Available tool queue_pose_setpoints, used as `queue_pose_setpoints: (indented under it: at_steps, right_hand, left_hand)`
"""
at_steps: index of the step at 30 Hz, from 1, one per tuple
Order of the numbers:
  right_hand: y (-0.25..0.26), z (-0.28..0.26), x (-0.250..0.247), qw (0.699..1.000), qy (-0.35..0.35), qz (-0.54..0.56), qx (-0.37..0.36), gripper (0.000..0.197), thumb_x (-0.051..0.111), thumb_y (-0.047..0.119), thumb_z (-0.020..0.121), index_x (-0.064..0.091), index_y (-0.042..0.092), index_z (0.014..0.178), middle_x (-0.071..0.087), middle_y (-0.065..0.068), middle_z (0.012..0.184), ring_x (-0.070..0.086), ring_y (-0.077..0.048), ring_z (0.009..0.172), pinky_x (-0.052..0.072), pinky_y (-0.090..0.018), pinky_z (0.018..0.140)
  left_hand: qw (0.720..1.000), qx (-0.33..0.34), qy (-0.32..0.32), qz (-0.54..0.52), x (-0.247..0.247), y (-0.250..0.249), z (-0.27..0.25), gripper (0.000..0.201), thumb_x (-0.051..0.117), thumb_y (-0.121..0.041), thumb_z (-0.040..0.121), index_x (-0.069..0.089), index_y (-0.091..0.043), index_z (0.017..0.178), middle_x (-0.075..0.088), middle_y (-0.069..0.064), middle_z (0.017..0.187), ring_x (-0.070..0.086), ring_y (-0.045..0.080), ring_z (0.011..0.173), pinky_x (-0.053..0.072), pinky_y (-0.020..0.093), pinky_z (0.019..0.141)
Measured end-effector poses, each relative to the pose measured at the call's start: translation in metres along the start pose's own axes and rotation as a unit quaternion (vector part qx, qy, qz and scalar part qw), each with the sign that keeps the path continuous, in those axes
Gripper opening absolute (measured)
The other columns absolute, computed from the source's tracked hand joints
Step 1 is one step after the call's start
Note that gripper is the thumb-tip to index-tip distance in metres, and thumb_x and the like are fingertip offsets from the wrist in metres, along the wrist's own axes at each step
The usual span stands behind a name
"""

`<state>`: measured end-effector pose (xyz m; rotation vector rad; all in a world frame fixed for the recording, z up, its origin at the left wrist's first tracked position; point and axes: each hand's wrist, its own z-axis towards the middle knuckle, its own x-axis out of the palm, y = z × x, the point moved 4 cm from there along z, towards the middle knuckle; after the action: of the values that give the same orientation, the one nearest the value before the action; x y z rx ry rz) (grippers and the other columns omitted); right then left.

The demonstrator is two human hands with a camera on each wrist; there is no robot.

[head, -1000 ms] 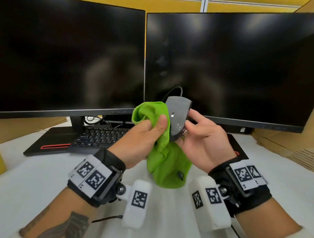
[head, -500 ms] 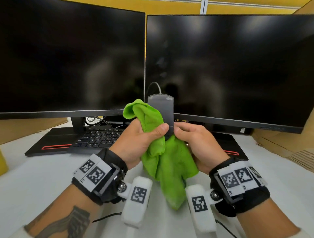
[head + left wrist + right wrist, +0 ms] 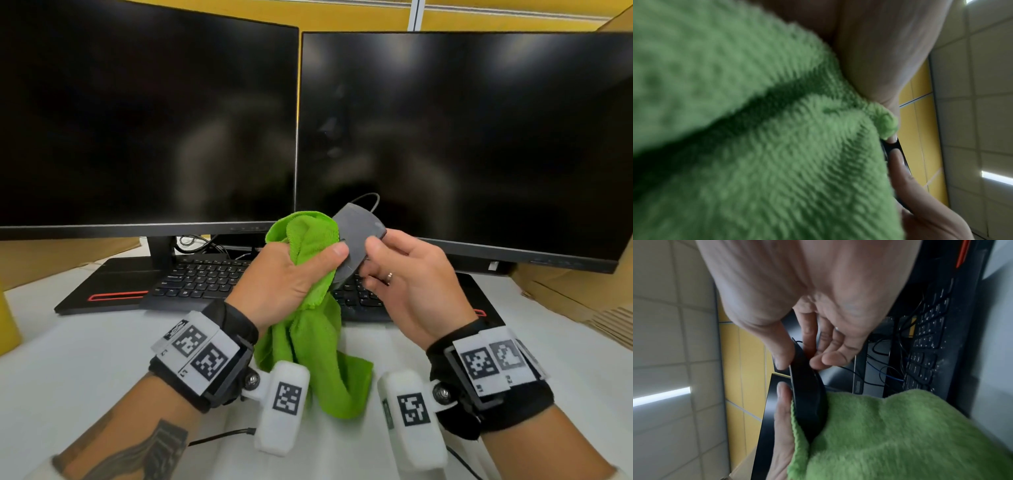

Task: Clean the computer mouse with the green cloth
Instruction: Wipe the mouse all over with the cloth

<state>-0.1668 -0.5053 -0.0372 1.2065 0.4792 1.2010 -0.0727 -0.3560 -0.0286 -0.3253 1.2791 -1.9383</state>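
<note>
From the head view, both hands are raised above the white table [image 3: 68, 359], in front of two dark monitors [image 3: 147, 120]. The left hand [image 3: 284, 281] clutches the green cloth [image 3: 315, 329], fingers curled round a bunched part of it, thumb pressed against the near face of the computer mouse [image 3: 356, 236]; the rest of the cloth hangs down toward the table. The right hand [image 3: 411, 284] pinches the mouse from the right — thumb on its near face, fingers behind. The mouse is held in the air, tilted, its cable [image 3: 368, 198] looping up behind it. A black keyboard [image 3: 202, 277] lies on the table beyond the hands.

In the left wrist view, cloth [image 3: 756, 146] fills nearly the whole picture; a sliver of the mouse [image 3: 892, 146] shows at its right edge, with a right-hand finger on it.

In the right wrist view, the right hand [image 3: 807, 321] grips the dark mouse [image 3: 807, 399] between thumb and fingertips — the cloth [image 3: 900, 434] wraps its lower end, and the left thumb lies along its left side.
</note>
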Motion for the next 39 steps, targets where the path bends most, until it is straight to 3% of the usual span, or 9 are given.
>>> queue_pose_setpoints:
  at_steps: [2, 6, 8, 12, 19, 29, 33, 36, 39]
  right_hand:
    - [-0.002, -0.001, 0.003, 1.000, 0.009, 0.008, -0.001, 0.028, 0.073, 0.015, 0.088, 0.071, 0.003, 0.114, 0.071, -0.003, 0.080, 0.060, -0.014, 0.070, 0.045, -0.030, 0.070]
    - [-0.004, -0.003, 0.004, 0.996, 0.062, 0.045, 0.043, 0.071, 0.089, 0.030, 0.075, 0.059, 0.001, 0.133, 0.066, -0.025, 0.123, 0.061, -0.037, 0.105, 0.047, -0.055, 0.092]
    - [-0.003, -0.005, 0.006, 0.990, 0.101, 0.083, 0.057, 0.085, 0.093, 0.034, 0.070, 0.056, 0.004, 0.140, 0.065, -0.024, 0.133, 0.065, -0.036, 0.113, 0.052, -0.055, 0.097]
    - [-0.003, -0.007, 0.010, 0.979, 0.154, 0.120, 0.054, 0.088, 0.090, 0.022, 0.075, 0.046, 0.006, 0.149, 0.063, -0.021, 0.137, 0.065, -0.036, 0.120, 0.053, -0.052, 0.101]
    - [-0.005, -0.007, 0.010, 0.978, 0.158, 0.127, 0.042, 0.097, 0.094, 0.013, 0.069, 0.042, 0.004, 0.150, 0.065, -0.022, 0.134, 0.066, -0.038, 0.120, 0.053, -0.050, 0.103]
    - [-0.002, -0.004, -0.001, 0.996, 0.053, 0.067, 0.027, 0.064, 0.070, 0.009, 0.084, 0.044, 0.002, 0.142, 0.063, -0.029, 0.138, 0.066, -0.043, 0.115, 0.058, -0.052, 0.095]
    - [0.001, -0.003, -0.006, 0.998, -0.003, 0.051, 0.033, 0.052, 0.084, 0.017, 0.080, 0.054, 0.014, 0.123, 0.066, -0.024, 0.115, 0.065, -0.037, 0.096, 0.061, -0.040, 0.076]
    - [0.003, -0.005, -0.004, 0.999, -0.025, -0.001, 0.021, 0.054, 0.085, 0.029, 0.071, 0.053, 0.016, 0.112, 0.070, -0.007, 0.086, 0.063, -0.027, 0.067, 0.057, -0.037, 0.064]
    - [-0.003, -0.005, 0.001, 0.998, -0.029, -0.059, 0.015, 0.056, 0.086, 0.034, 0.069, 0.052, 0.016, 0.110, 0.068, -0.001, 0.073, 0.060, -0.021, 0.053, 0.056, -0.036, 0.059]
  left_hand:
    - [1.000, -0.002, 0.016, 0.024, 0.002, -0.001, -0.002, 0.021, 0.063, -0.036, 0.099, 0.076, -0.020, 0.091, 0.079, -0.003, 0.084, 0.069, 0.011, 0.077, 0.055, 0.034, 0.077]
    - [0.997, -0.017, 0.039, 0.058, 0.005, 0.000, -0.004, 0.033, 0.059, -0.050, 0.094, 0.075, -0.023, 0.084, 0.074, -0.011, 0.074, 0.065, 0.006, 0.068, 0.053, 0.030, 0.074]
    - [0.996, -0.012, 0.049, 0.072, 0.007, -0.003, -0.006, 0.039, 0.056, -0.050, 0.095, 0.071, -0.018, 0.078, 0.066, -0.016, 0.062, 0.057, 0.001, 0.057, 0.047, 0.023, 0.067]
    - [0.993, 0.003, 0.030, 0.110, 0.007, -0.012, -0.007, 0.054, 0.050, -0.038, 0.104, 0.064, -0.031, 0.052, 0.049, -0.019, 0.038, 0.044, -0.006, 0.036, 0.033, 0.007, 0.045]
    - [0.992, -0.007, -0.021, 0.124, -0.003, -0.004, -0.003, 0.061, 0.047, -0.062, 0.095, 0.041, -0.021, 0.050, 0.037, -0.008, 0.046, 0.036, 0.012, 0.045, 0.035, 0.026, 0.052]
    - [0.992, 0.018, -0.110, 0.056, -0.015, -0.001, 0.001, 0.057, 0.051, -0.051, 0.100, 0.050, -0.014, 0.057, 0.047, -0.001, 0.052, 0.046, 0.016, 0.049, 0.043, 0.027, 0.053]
    - [0.994, -0.003, -0.101, 0.049, -0.015, -0.002, 0.002, 0.094, 0.029, -0.077, 0.090, 0.056, 0.013, 0.078, 0.061, 0.021, 0.069, 0.062, 0.030, 0.064, 0.058, 0.044, 0.071]
    - [0.993, -0.044, -0.105, 0.033, -0.011, 0.001, 0.003, 0.088, 0.019, -0.079, 0.081, 0.078, -0.014, 0.089, 0.080, -0.008, 0.081, 0.073, -0.001, 0.080, 0.056, 0.015, 0.079]
    - [0.994, -0.104, -0.013, -0.022, 0.002, 0.011, 0.002, 0.083, 0.028, -0.094, 0.073, 0.079, -0.037, 0.103, 0.079, -0.018, 0.107, 0.071, 0.000, 0.108, 0.051, 0.035, 0.107]
